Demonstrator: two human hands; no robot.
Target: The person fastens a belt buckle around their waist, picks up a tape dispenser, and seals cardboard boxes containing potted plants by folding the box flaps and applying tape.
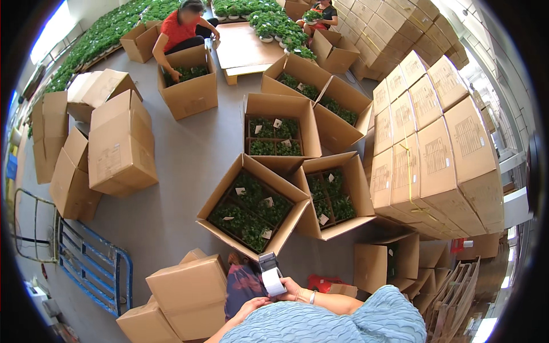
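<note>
Near box (274, 182) filled and carded, flaps (291, 215) open

The grey-and-white handheld device (271, 276) is at lower centre of the frame, just below the near box. The right hand (290, 290) is clamped on it; the left hand (251, 307) lies just beside, its grip undeterminable. Progress, as judged: plants (247, 203) and 4 white cards (240, 191) in place; flap closing outstanding. The device's long axis runs nearly upright in frame, top leaning slightly left, dark end pointing toward the box's lower corner.
</note>
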